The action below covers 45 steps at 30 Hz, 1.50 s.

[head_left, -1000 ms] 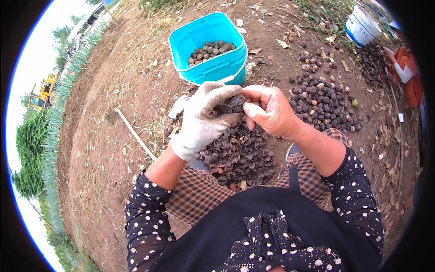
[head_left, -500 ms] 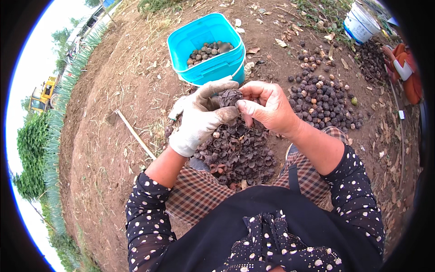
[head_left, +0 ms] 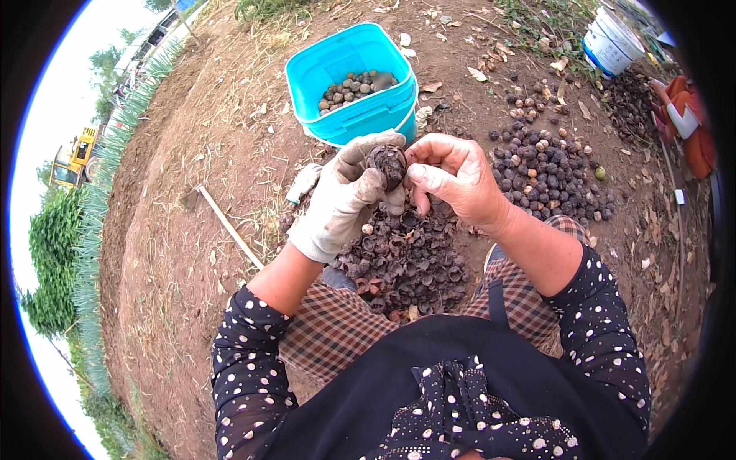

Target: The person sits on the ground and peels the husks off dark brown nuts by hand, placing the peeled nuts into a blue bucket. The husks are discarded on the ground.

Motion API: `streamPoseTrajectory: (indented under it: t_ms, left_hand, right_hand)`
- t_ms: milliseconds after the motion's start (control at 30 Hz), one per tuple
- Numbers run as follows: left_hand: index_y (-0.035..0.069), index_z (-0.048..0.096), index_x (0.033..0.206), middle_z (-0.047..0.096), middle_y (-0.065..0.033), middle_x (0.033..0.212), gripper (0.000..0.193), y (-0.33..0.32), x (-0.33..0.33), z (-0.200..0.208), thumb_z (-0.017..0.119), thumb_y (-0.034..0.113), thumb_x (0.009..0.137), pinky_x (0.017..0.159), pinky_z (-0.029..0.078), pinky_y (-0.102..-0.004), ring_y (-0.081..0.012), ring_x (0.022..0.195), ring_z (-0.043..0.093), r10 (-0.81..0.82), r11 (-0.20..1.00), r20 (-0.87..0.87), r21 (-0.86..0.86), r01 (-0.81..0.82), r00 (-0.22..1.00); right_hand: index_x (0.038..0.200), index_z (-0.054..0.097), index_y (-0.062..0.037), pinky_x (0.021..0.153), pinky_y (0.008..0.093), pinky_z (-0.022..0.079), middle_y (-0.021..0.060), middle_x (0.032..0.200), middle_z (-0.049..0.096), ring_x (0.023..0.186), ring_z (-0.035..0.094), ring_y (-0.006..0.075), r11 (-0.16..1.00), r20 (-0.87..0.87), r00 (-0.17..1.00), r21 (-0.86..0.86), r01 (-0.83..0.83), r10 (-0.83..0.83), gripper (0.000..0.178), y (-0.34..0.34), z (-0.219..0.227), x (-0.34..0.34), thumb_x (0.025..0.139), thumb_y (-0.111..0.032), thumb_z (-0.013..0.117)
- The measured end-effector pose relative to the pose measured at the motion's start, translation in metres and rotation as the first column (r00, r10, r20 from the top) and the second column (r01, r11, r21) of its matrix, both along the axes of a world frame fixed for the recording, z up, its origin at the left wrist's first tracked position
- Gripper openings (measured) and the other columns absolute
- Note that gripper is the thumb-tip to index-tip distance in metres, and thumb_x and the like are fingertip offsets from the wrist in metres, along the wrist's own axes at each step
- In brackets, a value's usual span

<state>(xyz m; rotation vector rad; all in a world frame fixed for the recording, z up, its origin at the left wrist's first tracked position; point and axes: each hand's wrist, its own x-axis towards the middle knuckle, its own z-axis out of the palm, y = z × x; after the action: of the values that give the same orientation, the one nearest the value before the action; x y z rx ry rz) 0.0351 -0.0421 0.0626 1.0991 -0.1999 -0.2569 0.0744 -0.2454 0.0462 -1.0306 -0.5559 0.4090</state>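
Note:
In my left hand [head_left: 341, 201], which wears a dirty white work glove, a walnut [head_left: 388, 165] with a dark, shrivelled husk is gripped between thumb and fingers. My bare right hand [head_left: 464, 184] pinches at the walnut's right side with thumb and fingertips. Below both hands, between my legs, lies a heap of dark peeled husks [head_left: 410, 264]. Just beyond them stands a turquoise bucket [head_left: 349, 126] partly filled with brown, husked walnuts [head_left: 354, 88]. To the right is a pile of dark walnuts [head_left: 548, 172], most still in blackened husks.
A spare glove [head_left: 304, 184] lies left of my gloved hand. A wooden-handled hoe [head_left: 228, 226] rests on the soil. At the upper right are a white bucket [head_left: 612, 42] and a person in orange [head_left: 694, 146]. A yellow machine [head_left: 74, 159] stands far left.
The walnut has been turned, and more of its rough, torn husk shows. My right fingertips have shifted slightly right. The glove on the ground has become more visible.

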Motion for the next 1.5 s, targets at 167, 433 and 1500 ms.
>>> streamPoseTrajectory:
  t_ms: [167, 433, 1500]
  left_hand:
    - [0.005, 0.057, 0.136, 0.067, -0.0066, 0.115, 0.069, -0.007, -0.003, 0.005, 0.086, 0.033, 0.08, 0.079, 0.061, -0.0313, -0.0166, 0.099, 0.068, 0.077, 0.979, 0.082, 0.183, -0.091, 0.994]
    - [0.005, 0.06, 0.131, 0.069, -0.0082, 0.104, 0.065, 0.002, -0.006, 0.002, 0.087, 0.032, 0.079, 0.067, 0.059, -0.0297, -0.0169, 0.079, 0.068, 0.012, 0.986, 0.03, 0.164, -0.016, 0.999]
    - [0.001, 0.061, 0.132, 0.071, -0.0082, 0.11, 0.067, 0.013, -0.006, 0.016, 0.086, 0.037, 0.081, 0.068, 0.057, -0.0259, -0.0143, 0.09, 0.07, -0.066, 0.939, 0.024, 0.34, 0.054, 0.997]
  right_hand:
    - [0.103, 0.065, 0.0032, 0.054, 0.0201, 0.051, 0.0043, 0.089, 0.068, 0.062, 0.063, 0.0058, 0.987, 0.048, 0.995, -0.132, 0.095, -0.089, 0.017, 0.0, 0.008, -0.003, 0.089, -0.004, 0.073]
    - [0.098, 0.064, 0.0038, 0.055, 0.024, 0.054, 0.0058, 0.083, 0.067, 0.062, 0.066, 0.0112, 0.991, -0.064, 0.992, -0.061, -0.117, 0.113, 0.012, -0.006, 0.002, 0.005, 0.089, 0.0, 0.071]
    - [0.093, 0.067, 0.0054, 0.055, 0.0231, 0.052, 0.0096, 0.083, 0.069, 0.061, 0.068, 0.0144, 0.98, -0.038, 0.995, -0.169, -0.102, 0.097, 0.008, -0.007, 0.007, 0.008, 0.092, -0.002, 0.067]
